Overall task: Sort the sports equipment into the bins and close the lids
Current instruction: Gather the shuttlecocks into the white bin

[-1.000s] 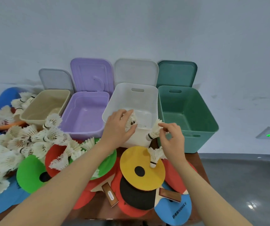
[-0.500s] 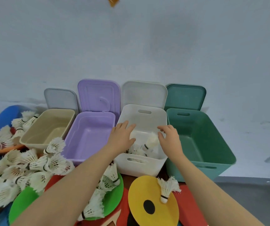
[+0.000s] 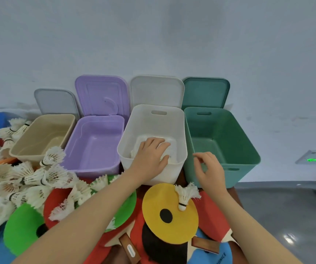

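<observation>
The left hand (image 3: pixel 150 156) reaches down inside the white bin (image 3: pixel 154 119), palm down with fingers spread over pale shuttlecocks at the bottom; whether it pinches one I cannot tell, since the hand hides them. The right hand (image 3: pixel 209 169) hovers at the near right corner of that bin, fingers loosely curled, holding nothing.

In the head view, 4 bins stand in a row against the far wall: beige bin (image 3: pixel 44 134), purple bin (image 3: pixel 96 141), white bin, green bin (image 3: pixel 220 138), each with its lid propped upright behind. I judge the step in hand to be dropping shuttlecocks into the white bin, with the task early: a big heap of shuttlecocks (image 3: pixel 20 178) lies at the near left, and paddles cover the near table.

The nearest loose shuttlecock (image 3: pixel 184 194) lies on the yellow paddle (image 3: pixel 169 212), just below the right hand. Its long axis runs far to near, cork toward the near side, feathers toward the bins. The next move likely calls for the right hand to drop onto it, pinch it and carry it left over the bin rim.
</observation>
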{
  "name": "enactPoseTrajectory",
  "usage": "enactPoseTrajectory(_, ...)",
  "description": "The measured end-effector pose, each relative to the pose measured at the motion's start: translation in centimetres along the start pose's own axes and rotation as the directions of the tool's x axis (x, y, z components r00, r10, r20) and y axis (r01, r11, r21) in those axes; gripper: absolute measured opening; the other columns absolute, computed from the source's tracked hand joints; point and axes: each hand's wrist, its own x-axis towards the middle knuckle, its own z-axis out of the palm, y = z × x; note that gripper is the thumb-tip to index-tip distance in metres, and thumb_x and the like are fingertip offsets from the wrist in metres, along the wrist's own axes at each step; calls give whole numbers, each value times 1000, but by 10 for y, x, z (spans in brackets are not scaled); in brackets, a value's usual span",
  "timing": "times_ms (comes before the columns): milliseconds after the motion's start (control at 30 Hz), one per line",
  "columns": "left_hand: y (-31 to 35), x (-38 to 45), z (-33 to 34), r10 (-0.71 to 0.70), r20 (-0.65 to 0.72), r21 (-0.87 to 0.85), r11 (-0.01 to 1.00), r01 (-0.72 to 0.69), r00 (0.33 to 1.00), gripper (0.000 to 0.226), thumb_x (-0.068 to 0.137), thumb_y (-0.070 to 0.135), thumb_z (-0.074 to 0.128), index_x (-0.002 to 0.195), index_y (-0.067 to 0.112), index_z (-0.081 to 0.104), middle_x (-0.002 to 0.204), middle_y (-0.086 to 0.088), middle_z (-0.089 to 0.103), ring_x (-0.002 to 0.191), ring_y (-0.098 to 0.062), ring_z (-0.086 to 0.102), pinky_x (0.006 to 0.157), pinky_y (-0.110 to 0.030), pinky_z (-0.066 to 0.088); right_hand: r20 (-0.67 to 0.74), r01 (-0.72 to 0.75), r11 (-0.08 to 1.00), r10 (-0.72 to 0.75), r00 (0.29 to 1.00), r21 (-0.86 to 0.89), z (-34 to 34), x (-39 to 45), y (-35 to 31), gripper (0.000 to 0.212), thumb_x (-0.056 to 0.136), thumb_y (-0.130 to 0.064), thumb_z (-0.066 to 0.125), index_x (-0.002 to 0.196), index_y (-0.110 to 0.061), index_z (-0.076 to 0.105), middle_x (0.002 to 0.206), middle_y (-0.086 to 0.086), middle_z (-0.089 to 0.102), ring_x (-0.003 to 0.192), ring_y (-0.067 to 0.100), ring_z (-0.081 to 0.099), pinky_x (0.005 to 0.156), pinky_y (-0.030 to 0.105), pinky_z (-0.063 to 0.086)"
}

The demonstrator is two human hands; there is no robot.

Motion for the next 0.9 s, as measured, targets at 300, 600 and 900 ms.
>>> enactPoseTrajectory(300, 52, -52, 63, 42, 161, -111, 994, -24, 986, 36, 86, 29, 40, 108, 11, 63, 104, -3, 60, 99, -23, 52, 81, -35, 45, 299, -345, 929, 370, 879, -136, 10, -70, 68, 23, 87, -18, 59, 110, -13, 64, 101, 1, 63, 95, 20, 58, 78, 33, 49)
enactPoseTrajectory(600, 70, -63, 105, -265, 532, -99, 924, 370, 804, 36, 93, 29, 50, 128, 18, 48, 135, -7, 41, 114, -28, 45, 95, -38, 40, 360, -417, 885, 466, 808, -209, 28, -83, 81, 6, 84, -17, 62, 88, -21, 63, 93, -3, 60, 92, 21, 56, 83, 40, 43)
enactPoseTrajectory(900, 70, -78, 88, -325, 323, -408, 800, 441, 889, 7, 92, 17, 55, 88, 11, 57, 101, 1, 51, 84, -20, 56, 78, -29, 43, 201, -440, 898, 431, 880, -2, 13, -95, 69, 18, 89, -10, 57, 79, -25, 52, 82, -8, 57, 79, 15, 56, 81, 48, 46)
